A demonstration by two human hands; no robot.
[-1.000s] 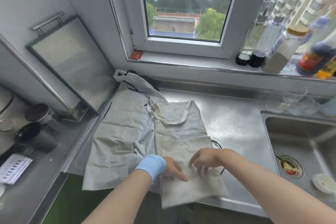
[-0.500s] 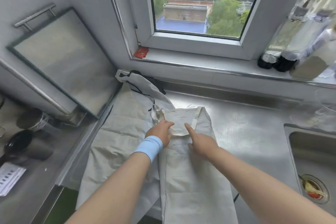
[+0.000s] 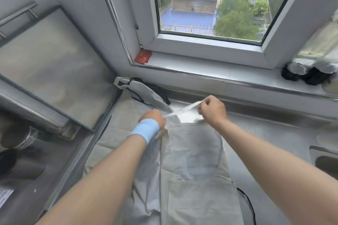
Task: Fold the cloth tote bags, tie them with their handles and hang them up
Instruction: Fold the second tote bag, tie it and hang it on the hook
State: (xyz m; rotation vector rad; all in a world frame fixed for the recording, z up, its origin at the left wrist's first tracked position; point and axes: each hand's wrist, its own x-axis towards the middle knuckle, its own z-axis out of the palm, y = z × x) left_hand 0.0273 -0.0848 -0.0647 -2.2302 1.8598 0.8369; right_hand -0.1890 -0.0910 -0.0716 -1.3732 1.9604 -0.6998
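Note:
A beige cloth tote bag (image 3: 193, 170), folded into a long narrow strip, lies on the steel counter in front of me. At its far end both hands hold its handles. My left hand (image 3: 152, 118), with a light blue wristband, grips one handle strap at the bag's top left corner. My right hand (image 3: 212, 108) pinches the other handle strap (image 3: 184, 110) and pulls it taut up and to the right. Beneath and to the left lies a second pale tote bag (image 3: 117, 129) with black trim, spread flat.
A framed glass panel (image 3: 54, 71) leans against the left wall. The window sill (image 3: 201, 67) holds a red packet (image 3: 143, 56) and dark bottles (image 3: 307, 75) at the right. A sink corner (image 3: 323, 159) shows at the right edge. Dark cups (image 3: 16, 139) stand at far left.
Both hands went from the bag's near end to its far end, then lifted off the cloth and took hold of the handle straps, stretching them apart. The camera moved closer.

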